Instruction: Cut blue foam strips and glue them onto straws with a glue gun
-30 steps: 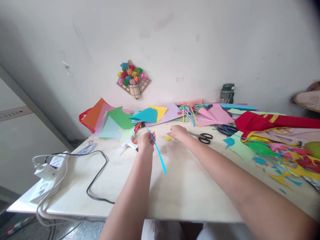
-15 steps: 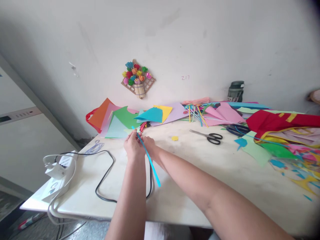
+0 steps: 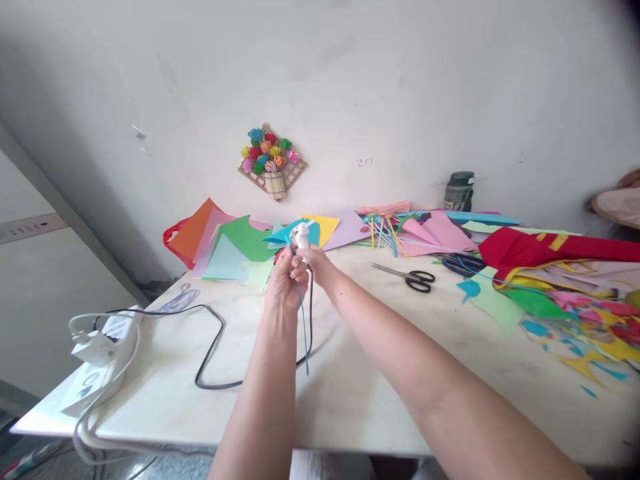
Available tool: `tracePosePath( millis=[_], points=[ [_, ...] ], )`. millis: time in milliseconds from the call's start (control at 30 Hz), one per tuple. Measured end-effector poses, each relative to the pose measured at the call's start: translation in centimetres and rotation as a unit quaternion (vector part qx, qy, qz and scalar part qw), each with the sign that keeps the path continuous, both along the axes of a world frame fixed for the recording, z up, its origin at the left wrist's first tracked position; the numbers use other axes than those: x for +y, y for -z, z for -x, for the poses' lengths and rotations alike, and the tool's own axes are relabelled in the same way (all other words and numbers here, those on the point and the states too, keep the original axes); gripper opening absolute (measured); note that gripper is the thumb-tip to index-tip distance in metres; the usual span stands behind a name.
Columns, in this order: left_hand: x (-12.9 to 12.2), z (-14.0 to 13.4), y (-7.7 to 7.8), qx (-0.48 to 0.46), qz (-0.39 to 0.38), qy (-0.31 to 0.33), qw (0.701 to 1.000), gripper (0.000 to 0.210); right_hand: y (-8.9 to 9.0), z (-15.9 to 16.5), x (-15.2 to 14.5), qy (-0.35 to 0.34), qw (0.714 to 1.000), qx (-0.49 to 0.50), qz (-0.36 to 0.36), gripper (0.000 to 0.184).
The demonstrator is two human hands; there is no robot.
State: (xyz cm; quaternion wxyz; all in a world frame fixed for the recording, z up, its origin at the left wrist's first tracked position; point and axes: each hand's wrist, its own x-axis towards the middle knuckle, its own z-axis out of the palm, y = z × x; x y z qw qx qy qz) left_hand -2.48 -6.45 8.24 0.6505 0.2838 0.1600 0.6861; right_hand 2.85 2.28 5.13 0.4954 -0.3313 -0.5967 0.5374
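My left hand point(image 3: 285, 280) is closed on a thin blue paper stick point(image 3: 303, 327), whose lower end hangs down over the table. Close beside it, my right hand point(image 3: 315, 261) grips a white hot glue gun point(image 3: 301, 235) held upright near the stick's top. A black cord point(image 3: 311, 320) runs down from the gun and loops across the tabletop. Fingers hide the stick's upper end and the gun's handle, so whether the two touch cannot be made out.
Black-handled scissors point(image 3: 413, 277) lie right of my hands. Coloured paper sheets point(image 3: 240, 243) line the wall, and paper scraps point(image 3: 575, 347) cover the right side. A power strip point(image 3: 105, 360) with plugs stands at the left edge. A dark green bottle point(image 3: 459, 192) is at the back.
My right hand has taken hold of the white glue gun and lifted it beside the stick. The blue stick has turned to hang more steeply. The view has shifted slightly.
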Motion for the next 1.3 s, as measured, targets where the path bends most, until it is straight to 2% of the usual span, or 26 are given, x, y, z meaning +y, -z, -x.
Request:
tracePosePath(
  millis=[33, 133, 233, 300, 433, 533, 667, 900, 1067, 1300],
  points=[
    [0.5, -0.4, 0.5, -0.010, 0.014, 0.035, 0.999, 0.011, 0.0, -1.3, 0.1, 0.023, 1.000, 0.019, 0.010, 0.008],
    [1.8, -1.5, 2.1, -0.028, 0.066, 0.108, 0.992, 0.020, 0.1, -5.7, 0.3, 0.060, 0.996, 0.057, 0.027, 0.027],
    [2.8, -2.5, 3.4, -0.011, 0.092, 0.136, 0.986, 0.019, 0.7, -10.2, 0.0, 0.010, 0.991, 0.123, 0.048, 0.026],
    [3.2, -3.0, 4.2, 0.003, 0.110, 0.145, 0.983, 0.018, 1.5, -12.8, -0.3, -0.048, 0.988, 0.134, 0.055, 0.023],
    [3.7, -3.7, 5.6, 0.018, 0.157, 0.147, 0.976, 0.021, 3.5, -16.1, -1.2, -0.078, 0.982, 0.135, 0.106, 0.024],
    [3.8, -4.0, 6.1, 0.025, 0.173, 0.131, 0.976, 0.022, 4.2, -16.8, -1.6, -0.078, 0.979, 0.127, 0.136, 0.020],
    [3.7, -4.0, 6.3, 0.018, 0.155, 0.141, 0.978, 0.025, 4.0, -16.7, -1.8, -0.097, 0.980, 0.096, 0.145, 0.018],
    [3.6, -3.7, 6.2, 0.045, 0.132, 0.144, 0.980, 0.022, 4.3, -17.3, -1.6, -0.123, 0.978, 0.059, 0.160, 0.032],
    [3.3, -3.8, 6.1, 0.024, 0.129, 0.172, 0.976, 0.024, 4.2, -17.3, -1.7, -0.129, 0.979, 0.029, 0.156, 0.036],
    [3.2, -3.6, 6.3, -0.020, 0.113, 0.223, 0.968, 0.024, 4.2, -17.3, -1.7, -0.140, 0.979, 0.039, 0.141, 0.036]
  ],
)
